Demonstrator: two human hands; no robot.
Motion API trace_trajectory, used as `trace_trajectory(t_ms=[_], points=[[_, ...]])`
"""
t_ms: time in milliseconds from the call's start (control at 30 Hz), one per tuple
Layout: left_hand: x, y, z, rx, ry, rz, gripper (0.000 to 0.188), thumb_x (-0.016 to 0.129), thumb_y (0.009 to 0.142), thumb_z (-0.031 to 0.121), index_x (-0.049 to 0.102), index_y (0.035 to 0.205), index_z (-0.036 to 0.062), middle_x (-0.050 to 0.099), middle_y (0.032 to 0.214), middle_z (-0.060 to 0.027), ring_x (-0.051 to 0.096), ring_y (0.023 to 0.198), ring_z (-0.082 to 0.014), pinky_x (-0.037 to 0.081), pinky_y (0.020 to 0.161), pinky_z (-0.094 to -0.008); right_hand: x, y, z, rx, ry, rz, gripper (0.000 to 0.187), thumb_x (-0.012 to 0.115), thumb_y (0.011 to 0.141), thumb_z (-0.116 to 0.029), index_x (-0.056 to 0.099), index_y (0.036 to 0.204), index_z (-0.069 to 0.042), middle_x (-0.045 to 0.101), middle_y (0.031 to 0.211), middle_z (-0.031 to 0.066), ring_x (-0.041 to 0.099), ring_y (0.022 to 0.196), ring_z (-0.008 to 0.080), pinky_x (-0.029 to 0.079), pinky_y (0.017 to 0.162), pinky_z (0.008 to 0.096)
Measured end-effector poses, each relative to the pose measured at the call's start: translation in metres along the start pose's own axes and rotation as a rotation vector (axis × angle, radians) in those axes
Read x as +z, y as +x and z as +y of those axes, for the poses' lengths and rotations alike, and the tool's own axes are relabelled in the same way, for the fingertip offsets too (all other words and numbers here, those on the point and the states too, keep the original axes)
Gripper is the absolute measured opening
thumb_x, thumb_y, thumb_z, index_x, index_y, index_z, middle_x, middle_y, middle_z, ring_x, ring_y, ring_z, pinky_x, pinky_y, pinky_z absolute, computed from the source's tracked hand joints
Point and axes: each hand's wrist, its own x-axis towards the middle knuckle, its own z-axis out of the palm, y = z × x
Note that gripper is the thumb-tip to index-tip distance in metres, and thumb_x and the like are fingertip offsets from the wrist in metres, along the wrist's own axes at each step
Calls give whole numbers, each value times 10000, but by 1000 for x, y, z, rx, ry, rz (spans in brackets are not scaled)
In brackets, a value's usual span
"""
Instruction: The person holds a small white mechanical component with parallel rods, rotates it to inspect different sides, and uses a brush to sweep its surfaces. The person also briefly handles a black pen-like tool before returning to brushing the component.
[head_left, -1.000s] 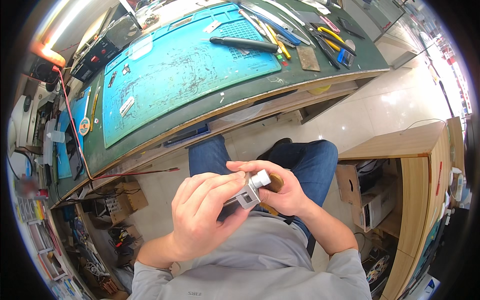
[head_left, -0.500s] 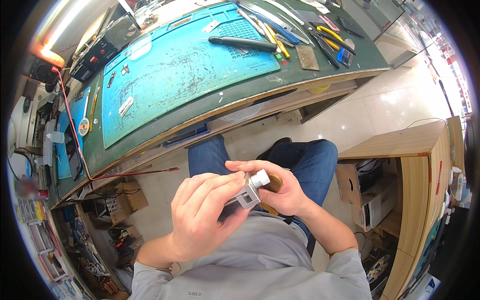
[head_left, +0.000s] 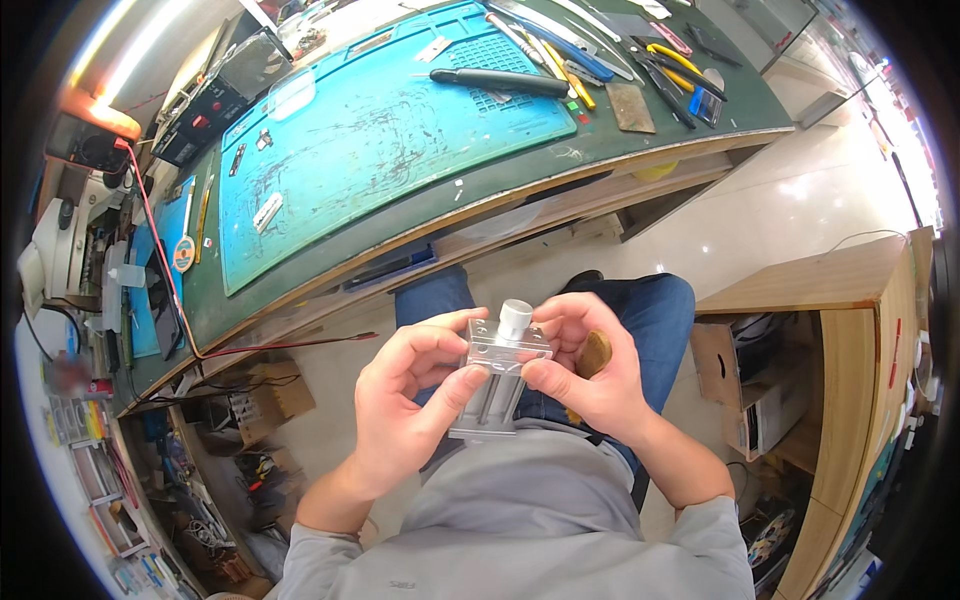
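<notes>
Over my lap I hold a small silver metal clamp fixture [head_left: 490, 402] with two parallel rails, a flat end plate and a round knurled knob [head_left: 515, 318] on the far end. My left hand [head_left: 405, 395] grips the left side of the end block, its thumb and fingertips on the metal. On the opposite side, my right hand [head_left: 600, 385] presses its thumb and forefinger to the block. A brown, rounded piece [head_left: 595, 353] is tucked within the right hand's fingers; most of it is hidden, so its kind is unclear.
Ahead stands a green workbench with a blue repair mat [head_left: 350, 170]. A black pen-like tool [head_left: 500, 82], tweezers and yellow-handled pliers [head_left: 680, 70] lie on it. A red cable [head_left: 290, 346] hangs off the bench's left end. A wooden cabinet [head_left: 800, 275] is at right.
The clamp fixture has been turned so that its knob points away and its rails show. My left hand has moved off its top to the side. The view has shifted slightly.
</notes>
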Motion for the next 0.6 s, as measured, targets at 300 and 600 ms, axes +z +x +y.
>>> trace_trajectory(t_ms=[300, 600], points=[[-4, 0, -2, 7, -133, 0, 190, 677, 911, -78, 606, 1085, -45, 565, 1372, -232, 652, 1139, -208, 558, 970, -338, 3, -2, 6, -93, -152, 64, 344, 799, 893, -163, 551, 1106, -59, 704, 882, 20, 619, 767, 44, 465, 650, 208], [-7, 2, -5, -83, -227, 48, 178, 711, 904, -31, 618, 1055, -16, 561, 1378, -245, 657, 1129, -214, 540, 973, -348, 3, -3, 2, -32, -179, 78, 344, 791, 893, -145, 593, 1153, -39, 690, 947, 33, 614, 783, 50, 458, 674, 217]])
